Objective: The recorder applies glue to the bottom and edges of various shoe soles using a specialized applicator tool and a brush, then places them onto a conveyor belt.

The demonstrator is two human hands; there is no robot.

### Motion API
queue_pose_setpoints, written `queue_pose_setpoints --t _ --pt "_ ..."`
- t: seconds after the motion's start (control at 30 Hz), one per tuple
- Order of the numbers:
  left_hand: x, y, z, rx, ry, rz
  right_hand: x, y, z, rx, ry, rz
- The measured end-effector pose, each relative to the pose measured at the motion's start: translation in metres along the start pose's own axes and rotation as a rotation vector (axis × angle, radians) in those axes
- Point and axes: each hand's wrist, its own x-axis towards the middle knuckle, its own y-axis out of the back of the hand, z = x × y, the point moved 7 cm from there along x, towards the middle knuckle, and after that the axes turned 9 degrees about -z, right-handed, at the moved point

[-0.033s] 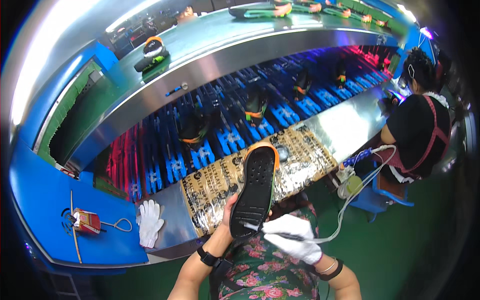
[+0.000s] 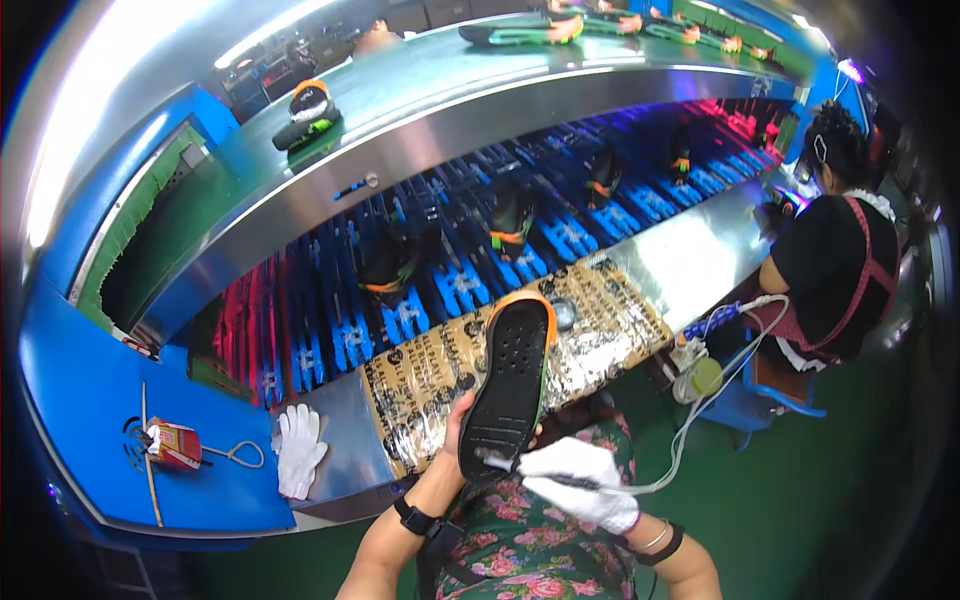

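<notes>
Bare, my left hand (image 2: 456, 428) grips a black shoe sole (image 2: 507, 385) by its lower part. The sole has an orange rim at its far end, small holes there, and grooves nearer me. My right hand (image 2: 578, 482), in a white glove, is closed round a thin brush (image 2: 497, 459) joined to a pale hose (image 2: 672, 470). The brush tip touches the sole's near end. Some of my left fingers are hidden behind the sole.
Printed cardboard under clear film (image 2: 420, 375) covers the ledge ahead. Beyond it, a slatted conveyor (image 2: 460, 280) carries several dark shoes. A white glove (image 2: 299, 450) lies left, by a red box (image 2: 174, 443). A co-worker (image 2: 835, 250) sits right, near a yellow-green cup (image 2: 706, 372).
The brush and my right hand have shifted slightly left across the sole's near end. The sole stays nearly in place in my left hand.
</notes>
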Motion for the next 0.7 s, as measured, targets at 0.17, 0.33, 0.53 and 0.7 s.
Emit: queue_pose_setpoints --t 0.17,0.33,0.53,0.7 --pt "0.009 -0.008 0.015 0.067 -0.019 -0.031 -0.018 0.010 0.014 0.504 -0.097 -0.116" --pt "0.029 -0.084 0.034 0.496 -0.079 -0.099 -0.050 0.066 0.029 0.882 -0.016 0.257" --pt "0.112 -0.233 0.048 0.787 -0.075 -0.520 -0.091 0.100 0.063 0.959 -0.001 0.582" --pt "0.232 -0.300 0.118 0.606 -0.291 -0.532 -0.085 0.089 0.081 0.957 -0.183 0.566"
